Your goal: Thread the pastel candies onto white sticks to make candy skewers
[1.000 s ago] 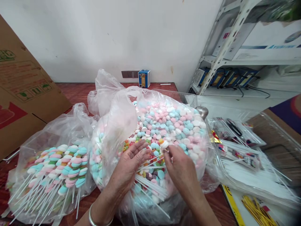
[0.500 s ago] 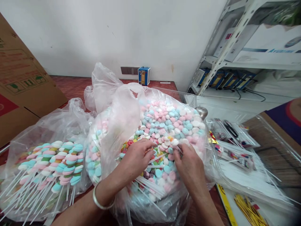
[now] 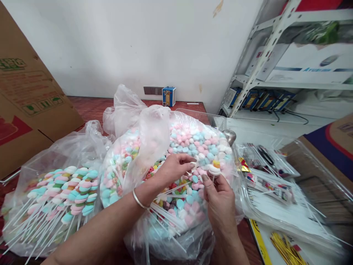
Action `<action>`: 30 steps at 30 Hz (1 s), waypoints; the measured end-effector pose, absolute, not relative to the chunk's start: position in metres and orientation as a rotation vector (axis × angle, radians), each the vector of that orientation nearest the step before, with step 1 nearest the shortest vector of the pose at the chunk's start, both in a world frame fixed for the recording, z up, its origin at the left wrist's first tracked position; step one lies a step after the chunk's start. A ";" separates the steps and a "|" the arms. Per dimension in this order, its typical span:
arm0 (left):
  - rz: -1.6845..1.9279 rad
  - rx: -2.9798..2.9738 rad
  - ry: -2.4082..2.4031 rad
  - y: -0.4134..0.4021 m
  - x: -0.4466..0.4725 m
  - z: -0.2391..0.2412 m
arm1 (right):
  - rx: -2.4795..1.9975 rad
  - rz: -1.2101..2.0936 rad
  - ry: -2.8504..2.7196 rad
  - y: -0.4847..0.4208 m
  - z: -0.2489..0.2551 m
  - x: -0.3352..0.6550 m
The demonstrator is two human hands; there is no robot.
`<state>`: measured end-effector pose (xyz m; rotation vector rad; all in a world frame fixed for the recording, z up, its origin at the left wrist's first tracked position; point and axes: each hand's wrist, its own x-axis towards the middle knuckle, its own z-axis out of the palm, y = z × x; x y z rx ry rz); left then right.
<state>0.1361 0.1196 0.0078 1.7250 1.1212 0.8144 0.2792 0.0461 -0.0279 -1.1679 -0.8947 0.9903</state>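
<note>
My right hand point(image 3: 220, 197) grips a white stick topped with a candy skewer point(image 3: 214, 169), white marshmallow pieces with a yellow-orange gummy on top. To its left, my left hand point(image 3: 175, 169) pinches a white marshmallow point(image 3: 193, 167) between thumb and fingertips, apart from the skewer. Below both hands lies a big clear plastic bag point(image 3: 154, 125) full of pink, blue and white marshmallows point(image 3: 190, 141). Colourful gummies point(image 3: 179, 189) and loose white sticks point(image 3: 168, 217) rest on top of them. A white bangle point(image 3: 139, 198) circles my left wrist.
Finished marshmallow skewers point(image 3: 68, 187) fill another clear bag at left, beside a cardboard box point(image 3: 30, 92). At right are a metal scoop point(image 3: 229, 137), a plastic tray point(image 3: 275, 221) of white sticks, black scissors point(image 3: 265, 154) and gold twist ties point(image 3: 286, 248). White shelving point(image 3: 264, 62) stands behind.
My right hand has turned and raised the skewer upright into view. My left hand has moved up and right, now with a marshmallow in its fingers. The camera view has tilted up slightly.
</note>
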 end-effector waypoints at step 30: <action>1.223 0.937 1.152 0.073 0.101 0.008 | -1.430 1.119 -1.657 -0.008 -0.001 0.272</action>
